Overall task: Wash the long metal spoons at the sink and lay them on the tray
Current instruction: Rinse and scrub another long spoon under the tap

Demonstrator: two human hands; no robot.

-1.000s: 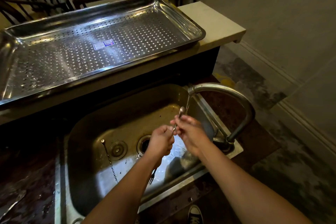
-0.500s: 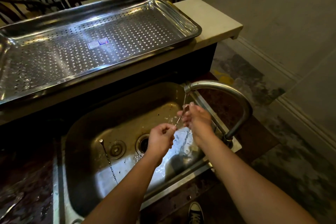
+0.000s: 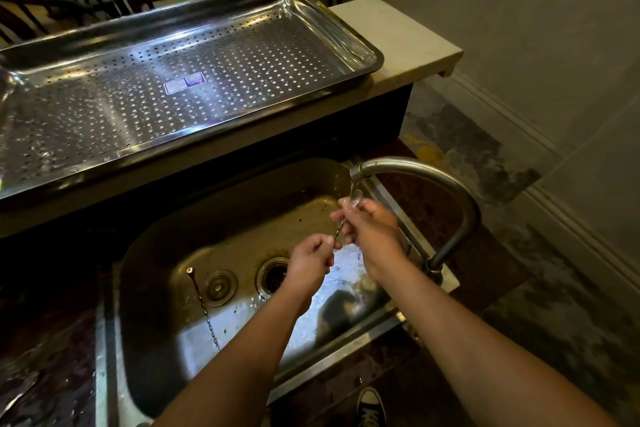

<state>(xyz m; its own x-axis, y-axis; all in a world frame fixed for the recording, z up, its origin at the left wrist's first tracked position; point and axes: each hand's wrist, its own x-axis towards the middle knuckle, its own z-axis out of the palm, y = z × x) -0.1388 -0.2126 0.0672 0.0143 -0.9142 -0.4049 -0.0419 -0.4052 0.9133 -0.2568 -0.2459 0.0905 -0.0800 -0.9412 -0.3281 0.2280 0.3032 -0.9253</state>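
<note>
Pinching the lower end of the thin long metal spoon (image 3: pixel 340 229) with thumb and forefinger, the left hand (image 3: pixel 311 262) hangs over the worn steel sink basin (image 3: pixel 242 215). The right hand (image 3: pixel 372 229) curls its fingers round the spoon's upper end, under the spout of the curved grey metal faucet (image 3: pixel 436 180), where a thin stream of water falls. A second ago the hands touched and the spoon's bowl showed above them; now they are apart along the stem and the right fingers hide the bowl. Below lie the round drain (image 3: pixel 275 274) and a chained metal plug (image 3: pixel 219 286). The perforated steel tray (image 3: pixel 375 61) sits behind on a raised pale ledge (image 3: pixel 398 42), well apart from the spoon.
</note>
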